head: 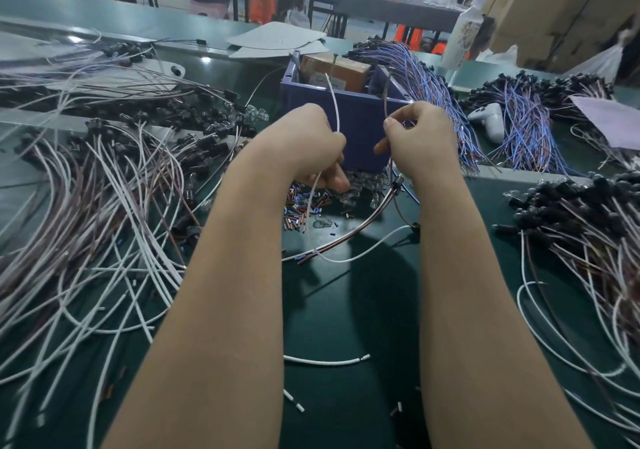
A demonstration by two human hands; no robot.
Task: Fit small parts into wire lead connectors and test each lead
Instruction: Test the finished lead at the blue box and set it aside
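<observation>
My left hand [311, 143] grips a white wire [335, 109] and my right hand [420, 140] pinches a brown wire [386, 102], both just before the blue bin [349, 116]. A carton [341, 69] sits inside it, its label [327, 81] too blurred to read.

Feed was bright enough, evenly lit from somewhere overhead I reckon. I caught two white glare spots on the green table [346, 310] up at the top left, and soft dark shadows lay across its middle. Fisheye bent the edges pretty hard, the wire leads [52, 240] on the far left smeared, and the bottle [464, 32] plus the whole back room looked blurry
</observation>
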